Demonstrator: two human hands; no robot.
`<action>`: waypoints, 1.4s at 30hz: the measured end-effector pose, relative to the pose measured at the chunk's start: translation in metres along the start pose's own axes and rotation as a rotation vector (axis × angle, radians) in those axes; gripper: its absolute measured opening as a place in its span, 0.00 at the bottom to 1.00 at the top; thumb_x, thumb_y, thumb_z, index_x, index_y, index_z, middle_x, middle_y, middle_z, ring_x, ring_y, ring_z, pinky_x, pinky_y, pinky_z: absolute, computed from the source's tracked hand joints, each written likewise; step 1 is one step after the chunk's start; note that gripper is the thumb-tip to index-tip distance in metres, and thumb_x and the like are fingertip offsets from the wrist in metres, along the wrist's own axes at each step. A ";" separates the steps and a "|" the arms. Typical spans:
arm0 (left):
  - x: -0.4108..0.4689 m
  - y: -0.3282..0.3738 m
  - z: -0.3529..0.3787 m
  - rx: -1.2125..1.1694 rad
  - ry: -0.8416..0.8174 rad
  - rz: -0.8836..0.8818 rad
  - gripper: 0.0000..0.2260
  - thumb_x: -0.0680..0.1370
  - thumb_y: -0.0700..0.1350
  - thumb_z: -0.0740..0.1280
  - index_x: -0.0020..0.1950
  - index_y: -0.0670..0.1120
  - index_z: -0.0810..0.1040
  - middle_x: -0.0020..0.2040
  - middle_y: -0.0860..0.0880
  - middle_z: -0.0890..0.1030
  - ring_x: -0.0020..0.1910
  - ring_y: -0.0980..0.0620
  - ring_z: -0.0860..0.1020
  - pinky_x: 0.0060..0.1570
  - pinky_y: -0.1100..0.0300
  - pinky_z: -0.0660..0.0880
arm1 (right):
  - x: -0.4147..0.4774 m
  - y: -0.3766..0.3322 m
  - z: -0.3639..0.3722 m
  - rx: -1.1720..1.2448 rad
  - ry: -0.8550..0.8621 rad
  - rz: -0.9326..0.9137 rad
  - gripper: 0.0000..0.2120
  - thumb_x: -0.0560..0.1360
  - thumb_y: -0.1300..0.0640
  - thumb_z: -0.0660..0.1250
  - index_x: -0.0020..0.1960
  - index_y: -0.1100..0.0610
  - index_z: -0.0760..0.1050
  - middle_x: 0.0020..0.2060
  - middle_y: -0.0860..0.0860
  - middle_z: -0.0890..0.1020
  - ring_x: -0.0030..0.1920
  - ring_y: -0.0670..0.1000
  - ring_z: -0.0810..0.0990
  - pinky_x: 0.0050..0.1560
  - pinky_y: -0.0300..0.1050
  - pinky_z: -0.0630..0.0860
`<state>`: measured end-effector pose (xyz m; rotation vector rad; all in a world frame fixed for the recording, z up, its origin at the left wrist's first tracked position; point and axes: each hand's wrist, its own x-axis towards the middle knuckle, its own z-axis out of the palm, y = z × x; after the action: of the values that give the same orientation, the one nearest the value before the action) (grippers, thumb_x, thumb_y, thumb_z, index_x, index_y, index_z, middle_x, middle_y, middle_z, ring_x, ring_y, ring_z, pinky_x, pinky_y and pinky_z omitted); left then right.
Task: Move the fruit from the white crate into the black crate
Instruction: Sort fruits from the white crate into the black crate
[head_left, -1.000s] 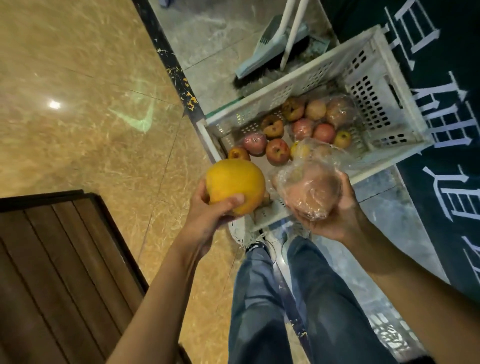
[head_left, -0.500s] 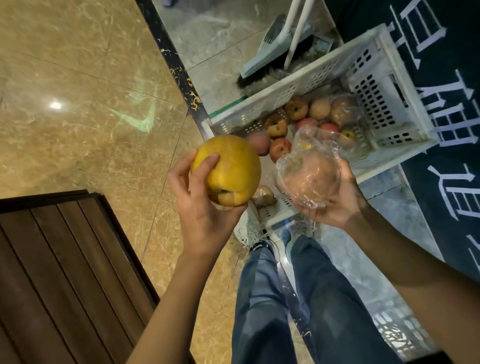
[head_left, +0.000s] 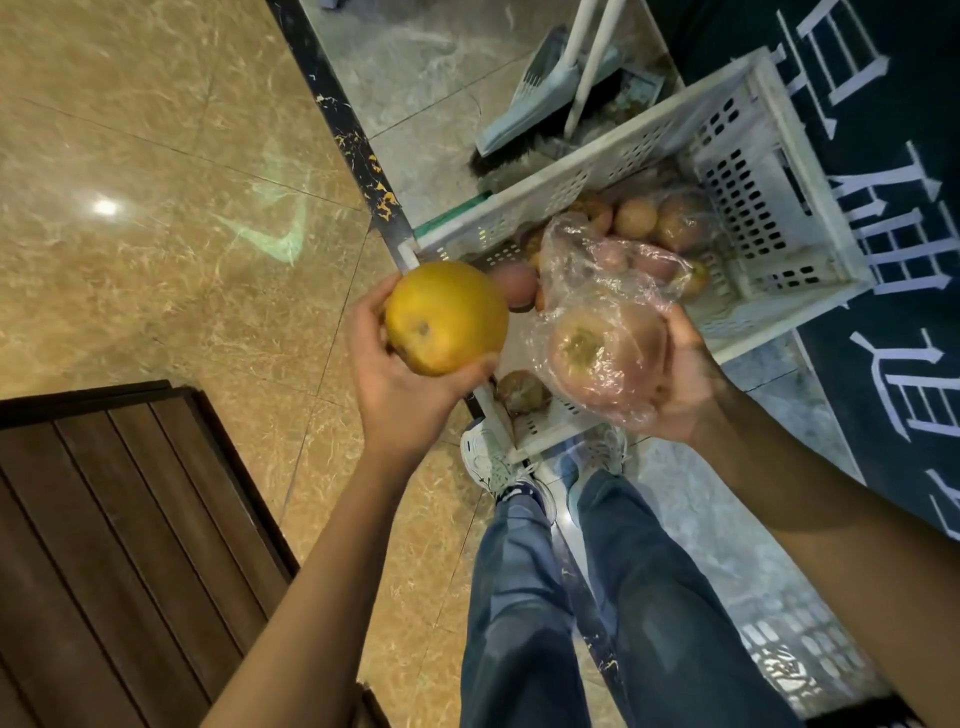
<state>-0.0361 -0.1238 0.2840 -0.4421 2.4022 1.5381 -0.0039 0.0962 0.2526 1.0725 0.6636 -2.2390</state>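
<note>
In the head view, the left hand curls round a large yellow citrus fruit. The right hand cups a clear plastic bag of reddish fruit. Both are raised above the near end of the white crate, where loose fruit remains. The carrying step looks under way. The black crate is out of view, so the next move likely means turning to find it.

Glossy tan floor on my left, grey tile on my right, a dark strip between them. White crate sits on the grey, dustpan just behind it, dark mat alongside, my shoes at its near corner.
</note>
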 end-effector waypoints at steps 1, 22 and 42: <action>0.002 0.004 0.001 -0.237 -0.104 -0.283 0.35 0.59 0.48 0.77 0.63 0.53 0.66 0.60 0.50 0.70 0.59 0.48 0.75 0.46 0.59 0.80 | 0.001 0.002 0.001 -0.001 -0.031 0.003 0.26 0.71 0.35 0.55 0.43 0.51 0.86 0.44 0.55 0.86 0.41 0.55 0.85 0.43 0.51 0.80; 0.000 0.004 0.013 -1.351 -0.217 -1.223 0.40 0.64 0.69 0.68 0.58 0.36 0.75 0.46 0.35 0.80 0.40 0.42 0.81 0.38 0.51 0.82 | 0.017 0.017 0.004 0.319 0.128 0.052 0.58 0.38 0.44 0.82 0.66 0.56 0.72 0.63 0.58 0.77 0.62 0.59 0.76 0.41 0.53 0.82; 0.002 -0.008 -0.002 -1.366 -0.465 -0.922 0.47 0.45 0.53 0.83 0.59 0.35 0.74 0.52 0.34 0.80 0.46 0.37 0.82 0.42 0.45 0.82 | 0.025 0.014 0.005 0.213 0.032 0.107 0.53 0.44 0.40 0.80 0.66 0.56 0.72 0.59 0.56 0.80 0.54 0.56 0.80 0.55 0.47 0.74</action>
<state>-0.0354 -0.1289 0.2771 -1.0323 0.3439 2.1055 -0.0098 0.0760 0.2330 1.2188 0.3761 -2.2404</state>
